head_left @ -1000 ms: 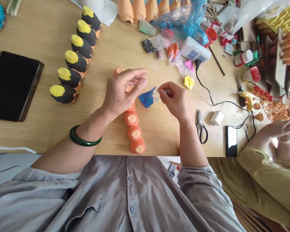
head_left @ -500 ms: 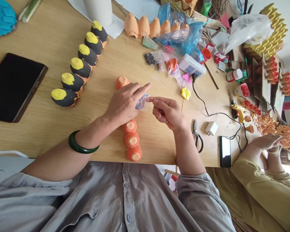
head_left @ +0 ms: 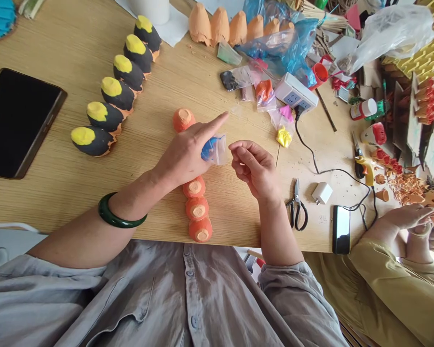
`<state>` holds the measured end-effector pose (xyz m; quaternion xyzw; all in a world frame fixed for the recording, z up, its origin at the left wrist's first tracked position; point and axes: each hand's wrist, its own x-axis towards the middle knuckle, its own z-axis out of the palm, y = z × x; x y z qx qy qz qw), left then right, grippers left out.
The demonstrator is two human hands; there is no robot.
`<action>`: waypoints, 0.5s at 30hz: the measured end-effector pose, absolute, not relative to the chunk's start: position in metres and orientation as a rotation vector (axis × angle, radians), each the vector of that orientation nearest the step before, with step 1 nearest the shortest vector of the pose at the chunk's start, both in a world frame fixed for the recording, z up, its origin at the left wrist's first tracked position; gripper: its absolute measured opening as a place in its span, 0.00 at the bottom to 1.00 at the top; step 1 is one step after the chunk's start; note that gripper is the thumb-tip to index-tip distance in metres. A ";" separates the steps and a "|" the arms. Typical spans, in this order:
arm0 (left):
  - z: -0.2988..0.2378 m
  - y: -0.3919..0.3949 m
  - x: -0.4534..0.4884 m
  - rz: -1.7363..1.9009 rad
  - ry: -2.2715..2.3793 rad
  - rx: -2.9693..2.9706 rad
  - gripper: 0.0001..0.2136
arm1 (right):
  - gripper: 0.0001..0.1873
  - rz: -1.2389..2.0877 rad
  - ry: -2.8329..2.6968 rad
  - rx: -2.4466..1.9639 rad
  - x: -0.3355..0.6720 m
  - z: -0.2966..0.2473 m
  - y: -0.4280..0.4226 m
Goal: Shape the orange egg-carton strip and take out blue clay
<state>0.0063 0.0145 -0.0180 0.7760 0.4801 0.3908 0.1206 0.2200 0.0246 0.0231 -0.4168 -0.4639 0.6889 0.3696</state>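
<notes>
My left hand [head_left: 184, 156], with a green bangle [head_left: 121, 211] on its wrist, is shut on a small clear plastic bag of blue clay [head_left: 214, 149], its index finger pointing out past the bag. My right hand [head_left: 256, 169] hangs just right of the bag, fingers loosely curled, holding nothing. Orange-painted egg carton cups [head_left: 197, 208] lie in a line under my left hand, and one more orange cup [head_left: 183, 119] sits above it. Farther left stands a curved row of black egg carton cups with yellow tips [head_left: 117, 94].
On the wooden table [head_left: 58, 159] lie a black tablet [head_left: 18, 123], a power strip [head_left: 295, 91], scissors [head_left: 296, 205], a charger [head_left: 321, 193], a phone [head_left: 341, 230] and a glue gun [head_left: 363, 166]. A co-worker's hands [head_left: 407, 217] work at the right.
The blue clay now sits in the clear bag at my left hand, no longer pinched between both hands. My right hand has drawn back to the right, and the view has shifted slightly.
</notes>
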 end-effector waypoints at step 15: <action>-0.016 0.005 0.011 1.018 1.321 2.428 0.39 | 0.34 1.541 -1.535 -1.023 0.218 0.009 0.021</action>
